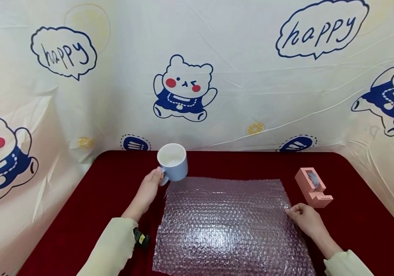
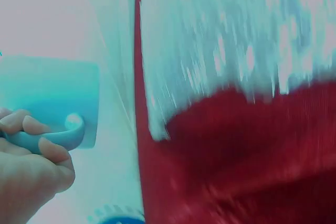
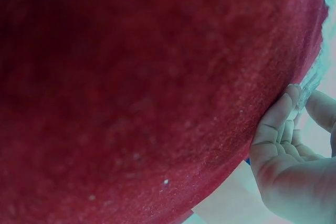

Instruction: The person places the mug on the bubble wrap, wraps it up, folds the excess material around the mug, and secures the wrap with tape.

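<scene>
So the backdrop's a white cloth (image 1: pixel 245 96) with cartoon bears, behind a counter (image 1: pixel 79 214) covered in dark red. The left hand (image 1: pixel 150 186) grips the mug (image 1: pixel 177 170) by its handle, near the far left corner of the bubble wrap (image 1: pixel 228 214). The right hand (image 1: pixel 307 219) pinches the wrap's right edge.

Biggest risk imo is that handle grip: all the weight hangs to one side, so loose fingers could let the mug twist or drop. Pulling too hard on the wrap could drag it crooked, or tear that edge. The pink dispenser (image 1: pixel 310 188) sits just beyond the right hand, so a careless elbow or knuckle might knock it.

Writing-wise, just "happy" in two speech bubbles on the cloth. No readable brand on the mug or dispenser.
</scene>
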Available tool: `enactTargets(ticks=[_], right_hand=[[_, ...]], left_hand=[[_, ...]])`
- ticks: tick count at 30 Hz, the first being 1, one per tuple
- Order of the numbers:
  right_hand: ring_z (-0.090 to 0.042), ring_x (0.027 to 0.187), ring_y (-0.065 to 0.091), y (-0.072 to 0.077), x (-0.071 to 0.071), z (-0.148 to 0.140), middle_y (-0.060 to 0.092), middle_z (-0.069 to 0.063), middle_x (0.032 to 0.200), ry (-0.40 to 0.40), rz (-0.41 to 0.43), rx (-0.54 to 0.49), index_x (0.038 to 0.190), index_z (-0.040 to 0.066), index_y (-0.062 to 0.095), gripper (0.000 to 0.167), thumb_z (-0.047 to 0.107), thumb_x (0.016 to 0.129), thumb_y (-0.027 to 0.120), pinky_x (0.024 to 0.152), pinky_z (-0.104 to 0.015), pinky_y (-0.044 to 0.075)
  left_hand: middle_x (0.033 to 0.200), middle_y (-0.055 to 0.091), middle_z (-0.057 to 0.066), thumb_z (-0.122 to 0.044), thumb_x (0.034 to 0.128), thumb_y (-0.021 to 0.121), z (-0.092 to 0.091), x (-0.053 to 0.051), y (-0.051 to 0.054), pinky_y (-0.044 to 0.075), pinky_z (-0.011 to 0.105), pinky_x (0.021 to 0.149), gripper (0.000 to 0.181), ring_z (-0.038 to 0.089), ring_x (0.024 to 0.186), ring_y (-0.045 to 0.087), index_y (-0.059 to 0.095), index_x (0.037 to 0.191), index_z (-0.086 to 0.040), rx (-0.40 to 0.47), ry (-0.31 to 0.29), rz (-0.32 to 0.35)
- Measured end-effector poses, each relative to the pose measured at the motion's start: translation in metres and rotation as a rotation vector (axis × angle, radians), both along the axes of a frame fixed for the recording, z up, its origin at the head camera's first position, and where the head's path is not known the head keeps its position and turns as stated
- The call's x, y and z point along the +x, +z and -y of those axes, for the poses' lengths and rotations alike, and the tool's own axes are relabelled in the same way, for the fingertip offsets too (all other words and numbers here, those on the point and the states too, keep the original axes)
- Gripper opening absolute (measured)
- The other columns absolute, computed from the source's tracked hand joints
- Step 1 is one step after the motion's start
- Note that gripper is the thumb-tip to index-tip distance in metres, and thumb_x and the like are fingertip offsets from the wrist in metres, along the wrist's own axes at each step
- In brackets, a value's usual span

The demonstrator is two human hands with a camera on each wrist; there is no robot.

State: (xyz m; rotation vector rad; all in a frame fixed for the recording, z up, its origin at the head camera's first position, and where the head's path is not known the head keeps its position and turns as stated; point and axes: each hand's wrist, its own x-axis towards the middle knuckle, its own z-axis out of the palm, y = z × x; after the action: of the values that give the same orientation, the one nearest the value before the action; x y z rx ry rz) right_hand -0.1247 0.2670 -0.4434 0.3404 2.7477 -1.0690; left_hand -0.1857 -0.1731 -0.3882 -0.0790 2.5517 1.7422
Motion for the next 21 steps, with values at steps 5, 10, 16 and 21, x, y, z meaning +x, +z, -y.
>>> enactTargets(ticks=[5, 10, 16, 21], right_hand=[[-0.016, 0.066, 0.049, 0.0, -0.001, 0.0, 0.057, -0.007, 0.075, -0.002, 0.005, -0.001, 0.092, -0.006, 0.059, 0.027, 0.02, 0.095, 0.056, 0.057, -0.029, 0.04], [-0.016, 0.066, 0.048, 0.0, 0.0, 0.001, 0.056, -0.006, 0.074, -0.008, 0.004, -0.007, 0.092, -0.005, 0.059, 0.026, 0.021, 0.095, 0.056, 0.057, -0.029, 0.04], [-0.016, 0.066, 0.047, 0.001, 0.0, 0.001, 0.053, -0.006, 0.074, -0.011, 0.007, -0.004, 0.092, -0.005, 0.058, 0.026, 0.021, 0.095, 0.056, 0.057, -0.029, 0.039], [-0.016, 0.066, 0.047, 0.0, 0.001, 0.0, 0.054, -0.006, 0.074, -0.013, 0.008, -0.015, 0.092, -0.005, 0.058, 0.025, 0.02, 0.095, 0.056, 0.057, -0.029, 0.039]], left_hand=[[0.074, 0.037, 0.001, -0.032, 0.1058, 0.028, -0.032, 0.021, 0.008, 0.033, 0.03, 0.072, 0.037, 0.017, 0.073, 0.038, 0.04, 0.079, -0.009, 0.044, -0.099, -0.004], [0.071, 0.035, 0.002, -0.027, 0.1057, 0.029, -0.059, 0.04, 0.007, 0.031, 0.03, 0.072, 0.037, 0.016, 0.07, 0.036, 0.039, 0.076, -0.007, 0.071, -0.241, 0.009], [0.07, 0.034, 0.0, -0.028, 0.1051, 0.031, -0.078, 0.05, -0.001, 0.029, 0.028, 0.07, 0.04, 0.012, 0.067, 0.032, 0.037, 0.073, -0.006, 0.099, -0.363, 0.061], [0.067, 0.033, 0.0, -0.029, 0.1043, 0.033, -0.089, 0.052, -0.011, 0.028, 0.028, 0.071, 0.042, 0.012, 0.066, 0.032, 0.035, 0.07, -0.003, 0.133, -0.404, 0.098]])
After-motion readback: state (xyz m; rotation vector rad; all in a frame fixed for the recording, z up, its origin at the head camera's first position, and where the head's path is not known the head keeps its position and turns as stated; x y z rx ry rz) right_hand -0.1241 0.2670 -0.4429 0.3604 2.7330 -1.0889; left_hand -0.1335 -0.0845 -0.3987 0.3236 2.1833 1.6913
